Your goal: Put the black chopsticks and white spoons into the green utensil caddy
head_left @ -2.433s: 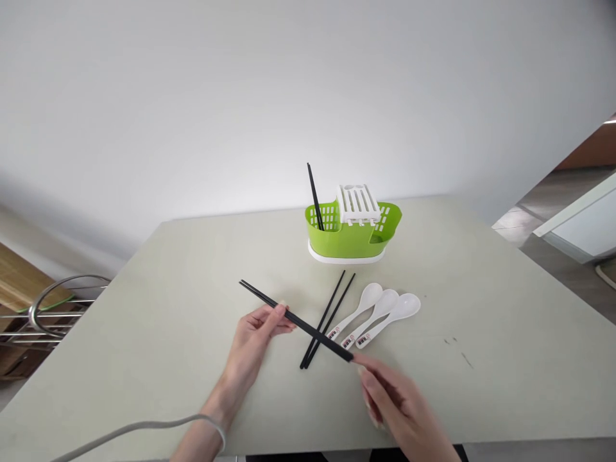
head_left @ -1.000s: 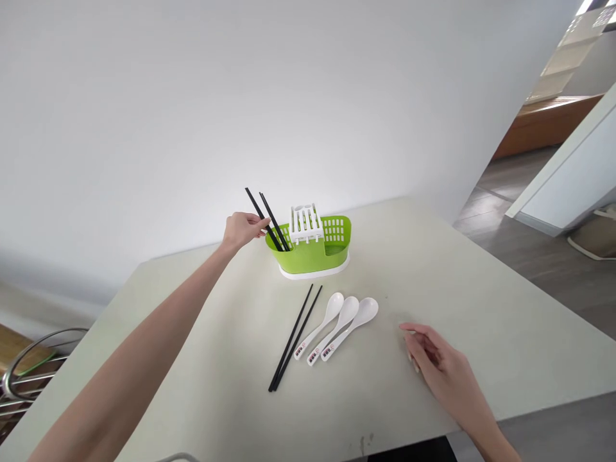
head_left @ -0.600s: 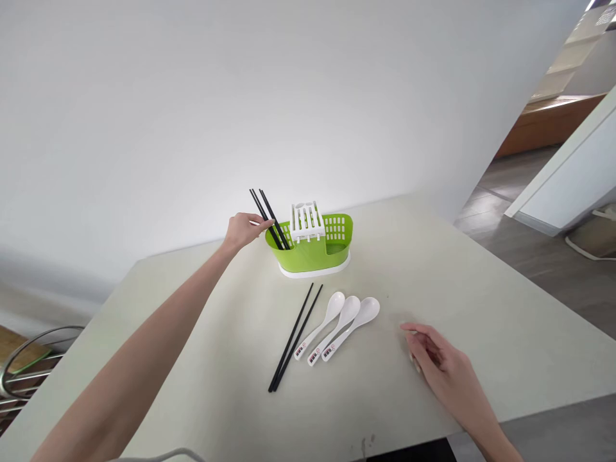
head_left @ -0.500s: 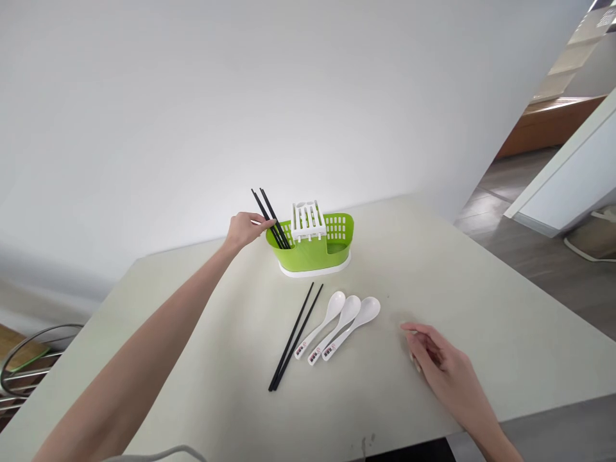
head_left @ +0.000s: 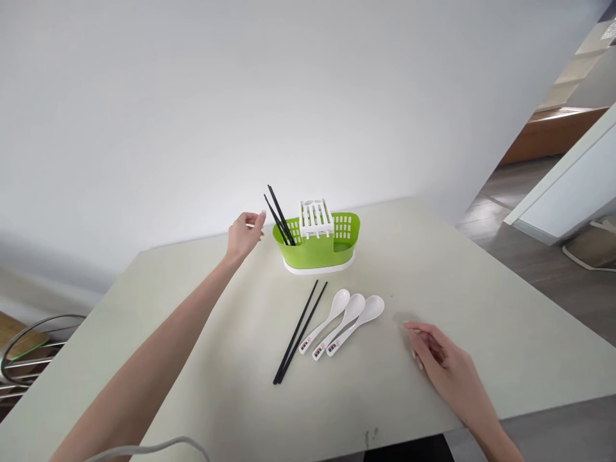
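We seem to be at the release of black chopsticks (head_left: 281, 215) into the green basket (head_left: 315, 253): they lean in its left end, ends up, while our left hand (head_left: 243, 237) is just beside them, outside the rim. Its thumb and fingers curl loosely, slightly parted, pinching nothing. Our right hand (head_left: 455, 372) is half curled too, in front of the basket and off to its right, with nothing in its grip. Drawing the left hand away, we judge, calls for a sideways path that does not catch the leaning sticks.

In front of the basket lies another pair of chopsticks (head_left: 295, 333), slim and dark, touching or nearly so at the near ends and spread at the far ones. Right of that pair, three spoons (head_left: 355, 307) fan out, bowls toward the basket; they look glossy and white, with rounded bowls, gently curved handles and small dark-and-red marks at the ends.

The basket looks like moulded plastic, oval, pierced with small rectangular holes. A white slotted rack (head_left: 317, 229) with little hooks bridges its middle, and a white base (head_left: 317, 271) rims its foot. Under it all, the pale tabletop (head_left: 231, 385) looks smooth and matt.
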`<state>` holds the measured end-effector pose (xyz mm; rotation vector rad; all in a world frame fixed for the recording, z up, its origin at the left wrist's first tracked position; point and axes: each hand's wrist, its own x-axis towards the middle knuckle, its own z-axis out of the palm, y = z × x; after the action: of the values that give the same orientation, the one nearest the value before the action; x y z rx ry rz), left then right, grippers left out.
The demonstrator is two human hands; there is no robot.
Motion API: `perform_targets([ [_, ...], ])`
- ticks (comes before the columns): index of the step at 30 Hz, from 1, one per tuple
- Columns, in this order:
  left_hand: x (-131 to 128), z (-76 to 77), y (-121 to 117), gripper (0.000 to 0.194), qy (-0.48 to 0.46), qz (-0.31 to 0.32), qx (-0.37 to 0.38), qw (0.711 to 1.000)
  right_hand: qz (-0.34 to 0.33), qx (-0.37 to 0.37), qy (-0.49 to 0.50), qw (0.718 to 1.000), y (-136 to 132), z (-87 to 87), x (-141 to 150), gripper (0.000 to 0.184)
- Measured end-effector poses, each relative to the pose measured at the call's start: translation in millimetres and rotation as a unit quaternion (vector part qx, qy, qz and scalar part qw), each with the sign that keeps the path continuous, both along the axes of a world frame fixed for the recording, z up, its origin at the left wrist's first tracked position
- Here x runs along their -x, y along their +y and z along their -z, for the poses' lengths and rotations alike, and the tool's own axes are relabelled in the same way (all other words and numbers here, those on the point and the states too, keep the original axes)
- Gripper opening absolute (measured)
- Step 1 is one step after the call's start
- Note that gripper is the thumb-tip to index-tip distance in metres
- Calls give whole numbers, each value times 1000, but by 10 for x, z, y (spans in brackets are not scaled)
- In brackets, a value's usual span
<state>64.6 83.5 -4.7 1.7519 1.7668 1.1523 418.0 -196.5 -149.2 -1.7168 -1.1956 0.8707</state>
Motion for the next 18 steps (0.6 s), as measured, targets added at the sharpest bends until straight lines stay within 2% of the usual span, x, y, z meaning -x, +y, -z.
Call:
perform_targets([
  [3,54,136,-261,45,-14,-39,-6,999,2,3,2,1000,-3,7,1,46],
  [4,67,197,-365,46,1,-26,6,1000,2,5,1,1000,-3,10,1,46],
  [6,77,326,-591,47,53,43,48,996,3,7,-3,1000,-1,13,-1,46],
  [9,22,491,-927,45,165,179,117,963,3,5,-9,1000,3,7,1,46],
  [10,-15,531,-1026,43,196,207,136,949,4,3,-12,1000,3,1,4,46],
  [14,-210,611,-1306,42,295,239,182,907,5,0,-20,1000,-8,-20,10,44],
  [18,-402,601,-1402,45,398,248,171,866,6,2,-29,1000,-26,-19,4,45],
])
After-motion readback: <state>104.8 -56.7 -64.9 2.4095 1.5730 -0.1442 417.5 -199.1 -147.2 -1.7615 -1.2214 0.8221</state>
